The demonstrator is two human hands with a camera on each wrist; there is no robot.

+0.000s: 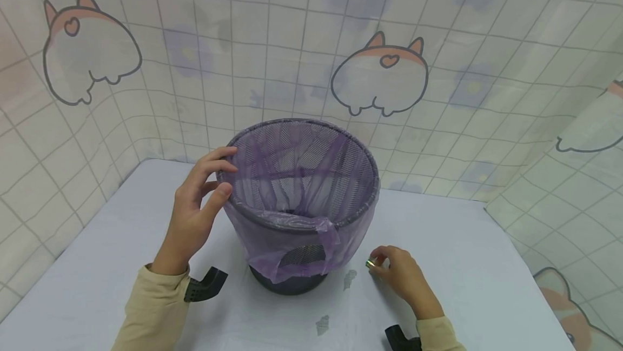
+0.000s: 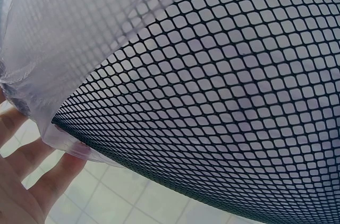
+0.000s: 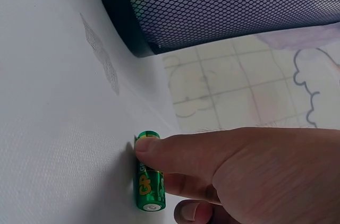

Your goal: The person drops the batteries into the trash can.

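A black mesh wastebasket (image 1: 304, 255), lined with a thin purple plastic bag (image 1: 263, 256), stands on the white table. The bag is folded over the rim. At the rim's left side my left hand (image 1: 194, 205) holds on, fingers curved over the edge and thumb lower along it. In the left wrist view, fingers (image 2: 58, 176) meet the bag's edge beside the mesh. My right hand (image 1: 401, 275), to the right of the basket's base, pinches a green GP battery (image 3: 150, 187) between thumb and fingers. The battery stands on end, close over the table surface.
Two small grey patches (image 1: 350, 279) mark the white table (image 1: 467, 264) in front of and beside the basket. A checked curtain (image 1: 292, 32) with cartoon animals encloses the back and sides. Black wrist mounts (image 1: 206, 285) sit at both sleeves.
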